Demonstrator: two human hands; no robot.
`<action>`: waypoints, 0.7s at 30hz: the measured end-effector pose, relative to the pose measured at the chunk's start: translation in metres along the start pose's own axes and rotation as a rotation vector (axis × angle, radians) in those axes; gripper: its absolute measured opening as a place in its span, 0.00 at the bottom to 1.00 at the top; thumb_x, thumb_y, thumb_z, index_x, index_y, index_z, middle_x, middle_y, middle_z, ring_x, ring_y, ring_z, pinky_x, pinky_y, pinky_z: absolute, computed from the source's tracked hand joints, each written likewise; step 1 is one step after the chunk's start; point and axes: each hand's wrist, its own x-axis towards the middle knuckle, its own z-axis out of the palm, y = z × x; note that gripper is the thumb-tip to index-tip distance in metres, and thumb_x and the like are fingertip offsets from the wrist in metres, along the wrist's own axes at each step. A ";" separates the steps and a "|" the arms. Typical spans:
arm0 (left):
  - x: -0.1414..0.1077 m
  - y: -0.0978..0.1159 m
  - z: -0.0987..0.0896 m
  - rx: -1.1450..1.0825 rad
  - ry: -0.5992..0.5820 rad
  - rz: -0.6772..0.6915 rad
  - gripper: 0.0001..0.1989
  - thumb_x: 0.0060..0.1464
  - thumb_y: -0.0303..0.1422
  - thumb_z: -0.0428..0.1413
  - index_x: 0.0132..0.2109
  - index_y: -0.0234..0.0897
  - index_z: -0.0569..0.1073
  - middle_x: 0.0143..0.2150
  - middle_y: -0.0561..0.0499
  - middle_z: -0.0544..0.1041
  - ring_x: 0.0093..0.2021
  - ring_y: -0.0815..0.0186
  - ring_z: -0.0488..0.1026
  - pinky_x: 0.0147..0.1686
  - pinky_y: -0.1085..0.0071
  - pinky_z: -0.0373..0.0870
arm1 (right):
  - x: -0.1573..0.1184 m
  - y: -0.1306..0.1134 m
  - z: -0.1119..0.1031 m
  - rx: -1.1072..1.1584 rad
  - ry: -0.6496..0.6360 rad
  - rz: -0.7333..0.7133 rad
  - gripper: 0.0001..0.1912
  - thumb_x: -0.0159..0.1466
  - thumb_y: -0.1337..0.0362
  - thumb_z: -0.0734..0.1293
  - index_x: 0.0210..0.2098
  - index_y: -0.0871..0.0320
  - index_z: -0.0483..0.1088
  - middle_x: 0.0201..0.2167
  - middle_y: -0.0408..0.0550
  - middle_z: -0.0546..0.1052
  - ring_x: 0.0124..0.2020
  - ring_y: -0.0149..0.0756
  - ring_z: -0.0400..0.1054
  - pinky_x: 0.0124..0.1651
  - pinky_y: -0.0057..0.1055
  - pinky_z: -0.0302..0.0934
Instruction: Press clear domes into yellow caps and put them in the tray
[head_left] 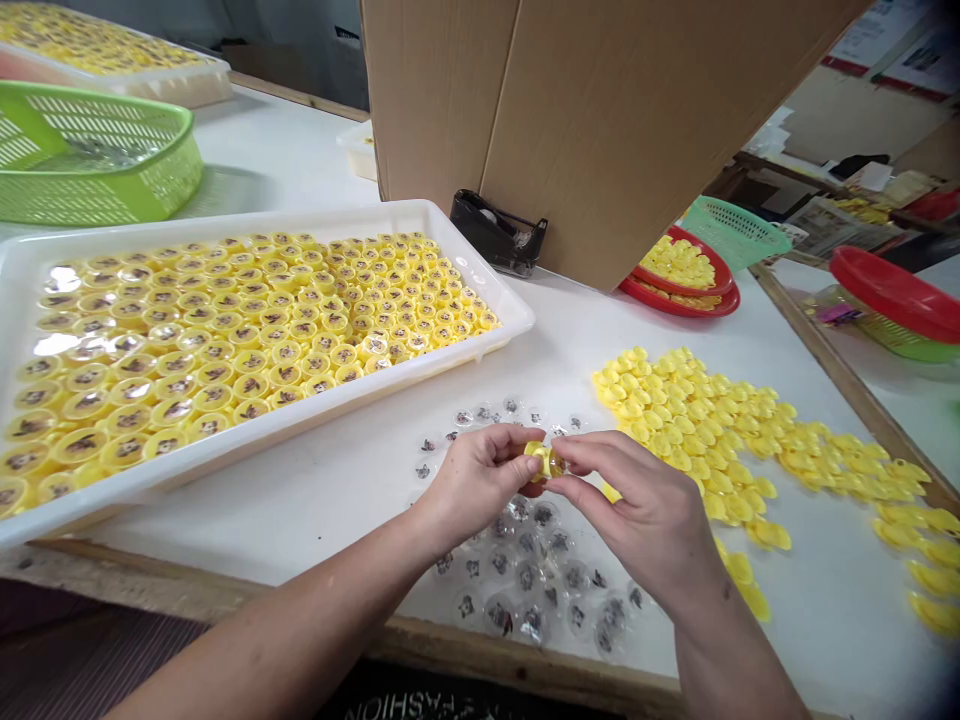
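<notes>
Both hands meet above the white table. My left hand (480, 475) pinches a small yellow piece (535, 455) between thumb and fingers. From the right, my right hand (634, 490) grips a clear round cover (556, 463) at the yellow piece's side; the two parts touch. Under and around the hands lie clear discs with small dark pictures (527, 575). Right of them spreads a pile of yellow pieces (675, 410). On the left, a white tray (300, 425) holds rows of yellow rounds with dark pictures under clear tops.
A tall cardboard box (570, 120) stands behind, with a black tape dispenser (499, 232) at its foot. A green basket (142, 180) is at the left, red plates (705, 300) with yellow pieces at the right. The table's wooden edge (450, 650) runs along the front.
</notes>
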 end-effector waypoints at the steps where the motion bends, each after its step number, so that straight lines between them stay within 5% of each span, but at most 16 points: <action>1: 0.000 0.000 0.000 -0.006 -0.008 -0.002 0.15 0.49 0.32 0.60 0.44 0.30 0.72 0.33 0.47 0.76 0.29 0.69 0.74 0.33 0.70 0.72 | 0.000 0.000 -0.002 0.007 -0.005 0.001 0.12 0.59 0.70 0.67 0.42 0.53 0.71 0.36 0.46 0.76 0.36 0.34 0.71 0.38 0.32 0.68; 13: 0.001 0.000 -0.002 0.030 -0.037 0.039 0.14 0.49 0.30 0.59 0.44 0.30 0.72 0.33 0.49 0.75 0.28 0.72 0.72 0.32 0.72 0.71 | 0.000 0.002 0.000 0.030 0.012 0.034 0.11 0.58 0.70 0.69 0.41 0.56 0.72 0.36 0.44 0.76 0.33 0.31 0.70 0.37 0.29 0.67; 21: 0.001 -0.006 -0.003 0.135 -0.014 0.046 0.14 0.51 0.29 0.57 0.46 0.30 0.71 0.31 0.49 0.75 0.28 0.71 0.71 0.32 0.71 0.70 | -0.004 0.002 0.009 -0.021 0.014 -0.027 0.12 0.58 0.74 0.67 0.41 0.58 0.72 0.38 0.47 0.76 0.40 0.32 0.71 0.43 0.28 0.67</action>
